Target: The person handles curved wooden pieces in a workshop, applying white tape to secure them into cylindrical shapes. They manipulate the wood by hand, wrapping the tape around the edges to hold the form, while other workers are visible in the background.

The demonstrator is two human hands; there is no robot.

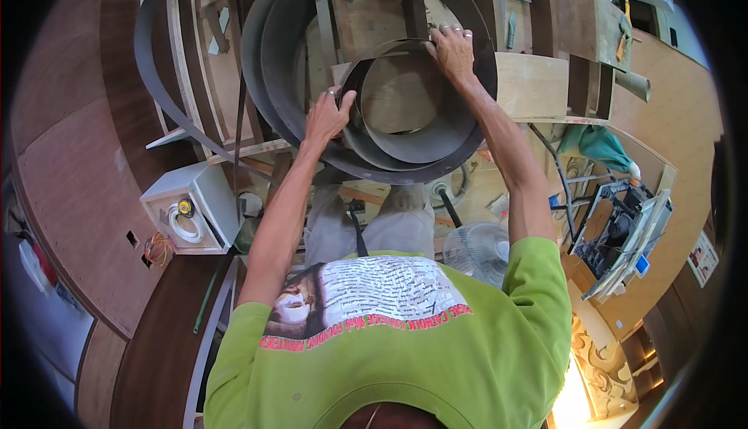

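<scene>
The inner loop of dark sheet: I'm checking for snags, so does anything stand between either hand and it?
Nothing visible does: the left hand grips the inner loop at its left edge, the right hand at its upper right rim. The wider outer loop surrounds it, but both hands reach in over that one.

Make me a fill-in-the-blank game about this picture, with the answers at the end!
The shirt is mainly ____.
The left hand and right hand touch the inner roll; in the picture, the ____ one is higher.
The white box is on the person's ____ side.

Missing words: green; right; left.
</scene>
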